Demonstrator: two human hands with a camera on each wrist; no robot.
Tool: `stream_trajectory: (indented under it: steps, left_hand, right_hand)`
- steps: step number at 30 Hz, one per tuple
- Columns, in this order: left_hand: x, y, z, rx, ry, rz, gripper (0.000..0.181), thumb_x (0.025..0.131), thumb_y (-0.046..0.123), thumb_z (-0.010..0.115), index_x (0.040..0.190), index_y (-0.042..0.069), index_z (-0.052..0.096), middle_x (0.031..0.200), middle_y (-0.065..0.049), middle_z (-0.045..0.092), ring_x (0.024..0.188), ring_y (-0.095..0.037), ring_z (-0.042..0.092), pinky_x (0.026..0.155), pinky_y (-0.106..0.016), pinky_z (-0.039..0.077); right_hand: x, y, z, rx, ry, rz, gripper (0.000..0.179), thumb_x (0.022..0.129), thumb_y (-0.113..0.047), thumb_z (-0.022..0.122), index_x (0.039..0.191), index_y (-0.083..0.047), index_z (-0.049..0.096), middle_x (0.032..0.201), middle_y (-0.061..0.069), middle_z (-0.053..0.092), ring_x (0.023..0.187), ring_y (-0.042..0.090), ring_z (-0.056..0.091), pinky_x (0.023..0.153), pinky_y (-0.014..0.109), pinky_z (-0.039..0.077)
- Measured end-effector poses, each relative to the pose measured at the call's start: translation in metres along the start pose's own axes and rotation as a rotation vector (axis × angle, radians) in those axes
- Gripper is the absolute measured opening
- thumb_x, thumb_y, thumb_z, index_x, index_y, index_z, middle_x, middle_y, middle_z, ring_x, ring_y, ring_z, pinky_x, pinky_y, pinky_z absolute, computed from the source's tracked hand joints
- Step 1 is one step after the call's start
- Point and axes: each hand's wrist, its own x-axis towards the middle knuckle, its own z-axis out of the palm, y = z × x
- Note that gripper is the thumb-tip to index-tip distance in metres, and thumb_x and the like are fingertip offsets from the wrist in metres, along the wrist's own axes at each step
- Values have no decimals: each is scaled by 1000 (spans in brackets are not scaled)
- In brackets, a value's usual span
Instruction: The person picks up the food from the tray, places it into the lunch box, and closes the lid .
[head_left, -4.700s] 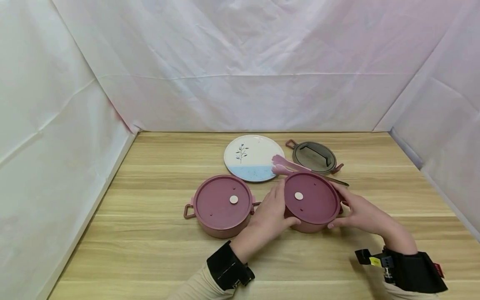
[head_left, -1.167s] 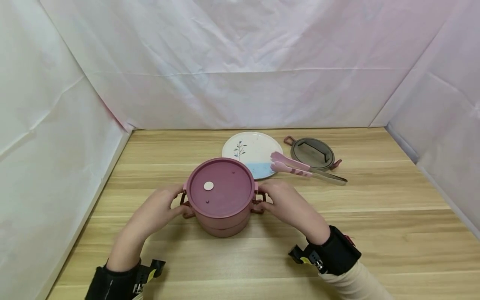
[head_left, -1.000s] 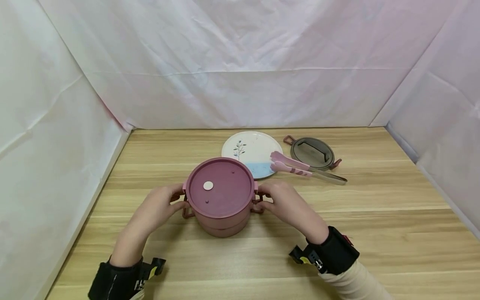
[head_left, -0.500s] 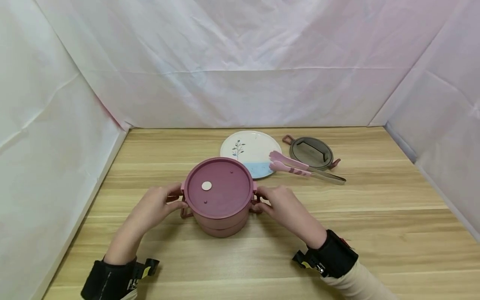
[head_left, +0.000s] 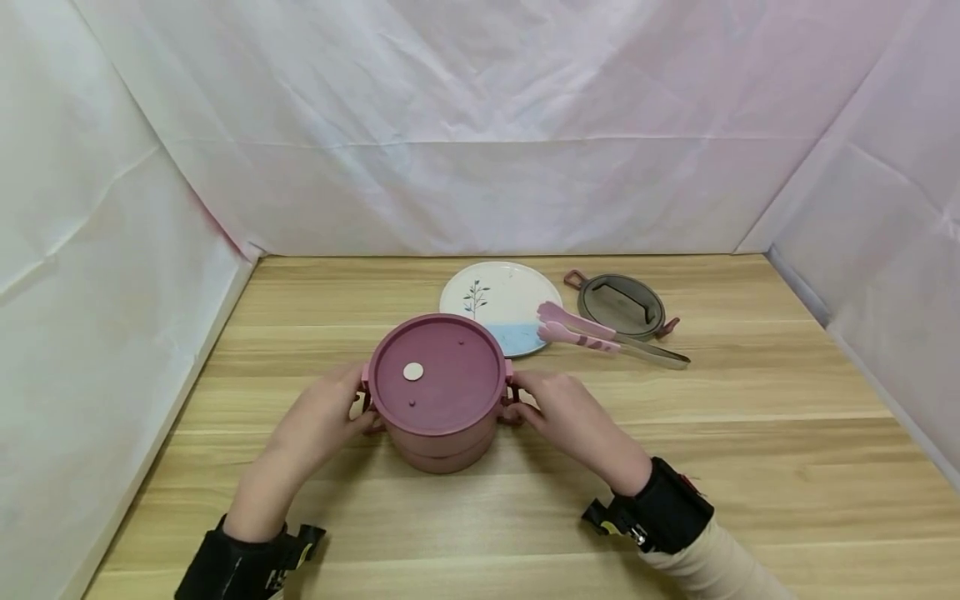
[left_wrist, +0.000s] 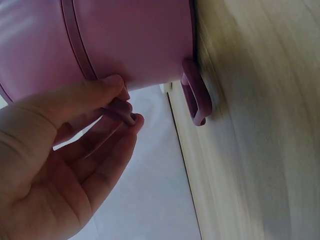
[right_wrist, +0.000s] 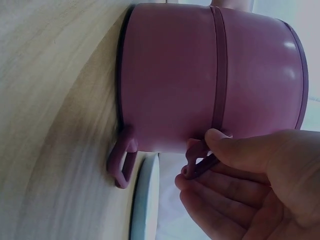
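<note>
Two mauve-pink pots stand stacked in front of me. The upper pot [head_left: 438,375] carries a flat lid with a white round spot, and the lower pot [head_left: 442,461] rests on the table. At the left, my left hand [head_left: 318,417] pinches the upper pot's left handle [left_wrist: 120,110] between thumb and fingers. Opposite it, my right hand [head_left: 566,412] pinches the upper pot's right handle [right_wrist: 197,162]. Close to the table, the lower pot's handles [right_wrist: 121,157] stick out, untouched in the wrist views. The lower pot's top is hidden.
Behind the pots lies a white and blue plate [head_left: 487,292]. Pink-tipped tongs [head_left: 622,340] lie to its right, their tips over the plate's edge. Farther back right sits a small pan with a dark lid [head_left: 618,304]. White cloth walls [head_left: 480,196] border the wooden table.
Several seconds ago the pots stood side by side, both hands holding the right one; now that pot sits on the left one. In the last second, hands stayed at the handles, the left shifting slightly.
</note>
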Motion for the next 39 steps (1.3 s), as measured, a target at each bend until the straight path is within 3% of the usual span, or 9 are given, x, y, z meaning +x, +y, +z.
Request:
stream_trajectory:
  steps: [9,18,29,35,39]
  left_hand:
    - [0,1,-5,-115,-84,-73,48,83,9,79,128,4,61,117,-20,72,106,-38,70,92,-50,58]
    - [4,-8,-1,-168,-60,-50,44,79,12,83,119,6,65,109,-14,75,101,-32,72,90,-50,58]
    - [7,-20,3,-366,-105,-80,33,79,4,81,108,6,65,104,-13,75,97,-27,74,82,-31,62]
    - [6,-23,7,-460,-103,-83,29,80,-1,79,104,1,63,107,-19,72,98,-31,73,81,-29,62]
    - [4,-17,7,-466,-100,-124,32,82,-4,75,111,-4,61,113,-25,70,104,-36,71,87,-35,61]
  right_hand:
    - [0,4,5,100,3,31,28,86,-14,77,113,-7,71,109,9,76,100,24,74,85,39,61]
    - [-2,9,12,262,4,73,28,88,-12,75,114,-7,68,110,11,76,103,23,74,88,34,61]
    - [-3,9,22,463,42,116,30,87,-7,75,116,-7,67,111,12,75,104,23,73,89,30,60]
    - [-6,9,28,649,35,194,34,87,-5,74,120,-5,65,117,15,73,112,26,70,93,28,58]
    - [-6,8,28,644,25,228,34,88,-5,74,120,-7,65,118,12,73,112,24,70,93,28,58]
